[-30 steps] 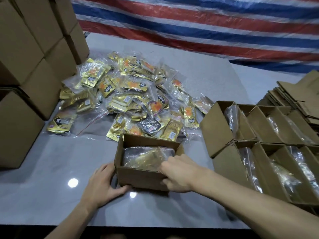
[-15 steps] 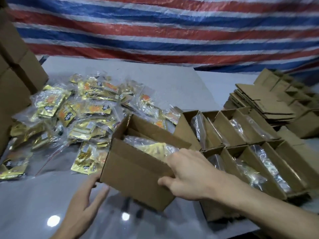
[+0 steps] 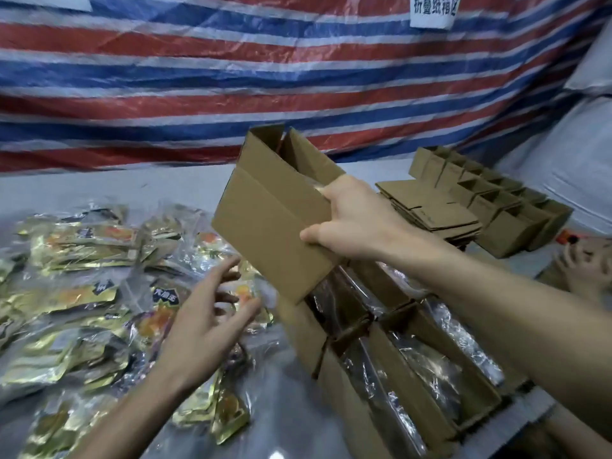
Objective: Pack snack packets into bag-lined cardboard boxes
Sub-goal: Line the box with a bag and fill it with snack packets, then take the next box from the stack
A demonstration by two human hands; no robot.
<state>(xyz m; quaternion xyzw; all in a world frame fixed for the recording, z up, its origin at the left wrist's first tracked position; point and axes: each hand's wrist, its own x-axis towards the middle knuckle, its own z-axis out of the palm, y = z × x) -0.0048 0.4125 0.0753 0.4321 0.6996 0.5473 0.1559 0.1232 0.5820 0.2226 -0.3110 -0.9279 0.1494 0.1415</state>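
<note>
A worker's right hand (image 3: 357, 223) held a cardboard box (image 3: 275, 220) in the air above the packing table (image 3: 99, 187). The thumb pressed the box's near face and the fingers hooked over its top rim, clamped on the cardboard. The box hung tilted, its flaps standing open toward the far side. Only a sliver of its inside showed beside the fingers, too little to tell what it held.

The left hand (image 3: 205, 319) hovered low over the heap of snack packets (image 3: 76, 253), fingers spread apart and gripping nothing. Whether the fingertips touched the plastic could not be told through the blur. The gold and orange packets, sealed in clear wrap, covered the left and near-left of the table.

Below the held box, at near right, stood a cluster of open bag-lined boxes (image 3: 344, 389), packed side by side with shiny clear liners inside. Farther right lay a stack of flattened cartons (image 3: 430, 210), and just beyond it rows of assembled boxes (image 3: 516, 210) stood together.

A red, white and blue striped tarpaulin (image 3: 165, 77) hung across the far side, with a white sign (image 3: 433, 9) bearing Chinese characters fixed at its upper right.
</note>
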